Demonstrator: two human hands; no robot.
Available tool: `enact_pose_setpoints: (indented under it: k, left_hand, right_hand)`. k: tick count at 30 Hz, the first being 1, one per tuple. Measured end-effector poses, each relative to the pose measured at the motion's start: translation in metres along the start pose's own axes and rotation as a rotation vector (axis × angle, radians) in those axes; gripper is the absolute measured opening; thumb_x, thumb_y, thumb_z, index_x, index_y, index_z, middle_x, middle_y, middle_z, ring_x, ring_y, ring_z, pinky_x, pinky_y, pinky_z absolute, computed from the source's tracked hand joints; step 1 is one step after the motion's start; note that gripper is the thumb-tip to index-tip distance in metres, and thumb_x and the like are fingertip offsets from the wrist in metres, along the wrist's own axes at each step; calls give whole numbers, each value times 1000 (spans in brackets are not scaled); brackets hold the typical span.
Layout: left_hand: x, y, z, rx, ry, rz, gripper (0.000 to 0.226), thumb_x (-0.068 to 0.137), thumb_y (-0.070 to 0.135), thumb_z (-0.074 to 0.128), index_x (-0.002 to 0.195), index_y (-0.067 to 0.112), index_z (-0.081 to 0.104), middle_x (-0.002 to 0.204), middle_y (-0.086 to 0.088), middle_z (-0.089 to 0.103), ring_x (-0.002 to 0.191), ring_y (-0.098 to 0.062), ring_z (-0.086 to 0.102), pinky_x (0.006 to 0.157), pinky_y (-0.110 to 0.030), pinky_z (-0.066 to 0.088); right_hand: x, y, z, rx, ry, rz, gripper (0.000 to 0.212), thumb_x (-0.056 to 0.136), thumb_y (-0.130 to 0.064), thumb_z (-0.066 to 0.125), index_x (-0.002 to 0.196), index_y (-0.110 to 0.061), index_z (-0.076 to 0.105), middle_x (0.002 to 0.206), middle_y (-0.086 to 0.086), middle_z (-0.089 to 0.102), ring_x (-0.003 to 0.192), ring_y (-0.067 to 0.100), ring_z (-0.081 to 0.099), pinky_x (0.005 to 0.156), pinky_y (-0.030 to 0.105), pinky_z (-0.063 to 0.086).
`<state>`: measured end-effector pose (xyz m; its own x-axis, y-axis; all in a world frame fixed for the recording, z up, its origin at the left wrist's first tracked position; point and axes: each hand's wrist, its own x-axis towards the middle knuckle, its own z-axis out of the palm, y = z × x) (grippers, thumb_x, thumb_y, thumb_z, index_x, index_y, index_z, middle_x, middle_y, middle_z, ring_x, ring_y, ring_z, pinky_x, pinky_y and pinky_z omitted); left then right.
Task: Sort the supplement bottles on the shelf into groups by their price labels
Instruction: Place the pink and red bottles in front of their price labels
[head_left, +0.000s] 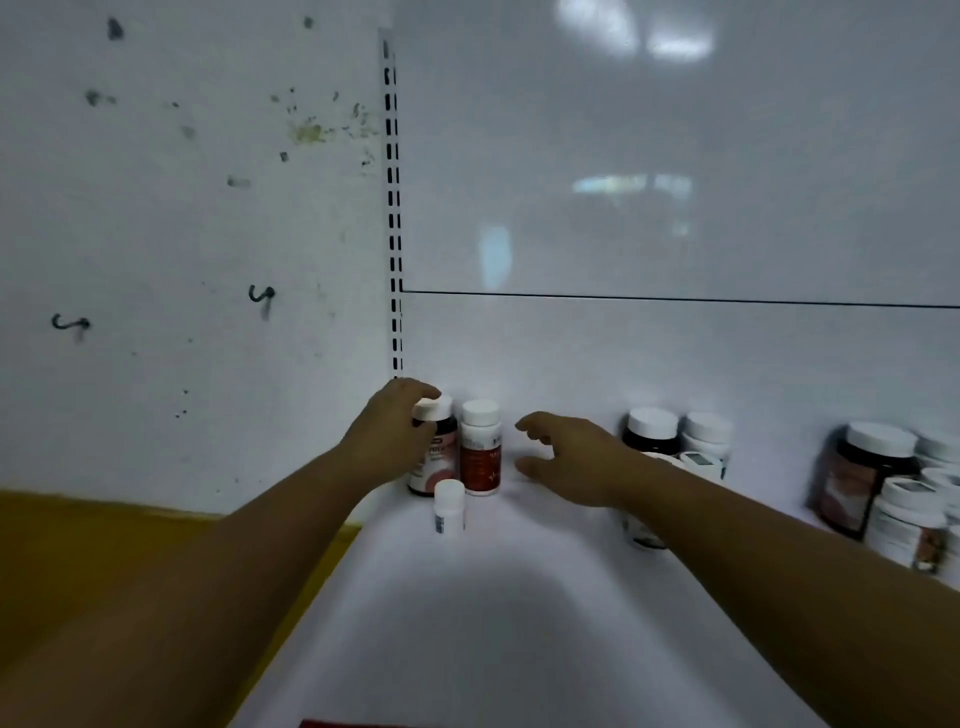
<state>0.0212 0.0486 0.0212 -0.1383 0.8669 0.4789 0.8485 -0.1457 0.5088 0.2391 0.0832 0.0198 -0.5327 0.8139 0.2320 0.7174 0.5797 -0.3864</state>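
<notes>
On the white shelf (498, 613), at its back left corner, stands a dark bottle with a pink label (439, 457). My left hand (392, 431) wraps around its white cap and side. Right beside it stands a white bottle with a red label (480, 449), and a small white bottle (449, 506) stands in front of both. My right hand (566, 457) hovers just right of the red-label bottle, fingers spread, holding nothing. Behind my right wrist stand two more white-capped bottles (652, 431) (706, 436), and a bottle below my forearm (641, 530) is partly hidden.
A cluster of several bottles (883, 483), one large and dark, crowds the shelf's right side. The white back panel (675, 208) and a slotted upright (393, 208) rise behind. A marked white wall (182, 234) lies left, with a yellow surface (104, 545) below it.
</notes>
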Motion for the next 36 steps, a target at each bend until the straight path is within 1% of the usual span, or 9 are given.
enact_pose_setpoints:
  k: [5,10,15,18,21,24,27,29,36]
  left_hand:
    - [31,-23,12,-209,-20,-127,54,86,19,63,136,14,42,139,-10,47,118,-25,50,92,-30,40]
    - [45,-34,20,-312,-45,-178,49,81,28,69,125,16,50,118,-4,57,99,-20,54,83,-31,47]
    - [50,-35,26,-324,-19,-151,41,75,32,75,109,18,56,106,-3,59,93,-19,57,75,-29,47]
    - [54,-34,12,-337,125,-131,47,74,32,76,114,14,60,109,-4,60,94,-19,58,79,-31,49]
    - [59,-22,-19,-534,263,-125,40,72,31,78,106,17,62,110,-8,63,95,-22,62,83,-39,55]
    - [55,-1,-38,-559,98,-80,33,69,31,80,96,22,65,101,-6,65,88,-19,64,71,-34,58]
    - [40,26,-41,-530,-99,2,29,69,35,78,93,22,68,97,-4,66,85,-15,66,53,-21,54]
    - [31,44,-38,-567,-194,42,31,69,37,77,94,20,69,98,-6,69,86,-16,67,53,-20,54]
    - [-10,104,-19,-567,-430,126,54,50,50,74,96,22,65,99,-4,70,89,-16,68,59,-26,57]
  right_hand:
    - [44,-3,23,138,112,26,60,88,-32,58,140,-21,33,141,6,47,123,23,48,93,29,38]
    - [76,-8,39,204,186,50,60,90,-32,54,143,-16,31,144,9,44,126,26,45,101,35,36]
    - [87,-9,42,262,241,141,41,85,-38,60,117,-12,54,116,10,60,96,21,55,79,30,45]
    - [83,-10,32,305,262,174,34,85,-34,62,105,-8,59,106,11,63,91,23,57,78,34,49]
    - [69,-12,11,453,339,165,38,85,-33,63,108,-3,61,106,16,64,92,27,62,85,41,52]
    - [46,-16,-18,673,305,156,44,83,-31,68,112,1,61,107,17,64,95,27,65,87,43,55]
    - [12,-14,-47,733,245,127,30,79,-31,71,93,-5,69,93,10,71,83,17,68,70,26,59]
    - [-14,-9,-62,737,234,133,31,76,-35,73,91,-8,68,90,5,71,80,13,68,62,20,56]
    - [-87,10,-86,701,190,173,49,50,-51,75,80,-14,62,74,-2,69,65,7,67,57,20,53]
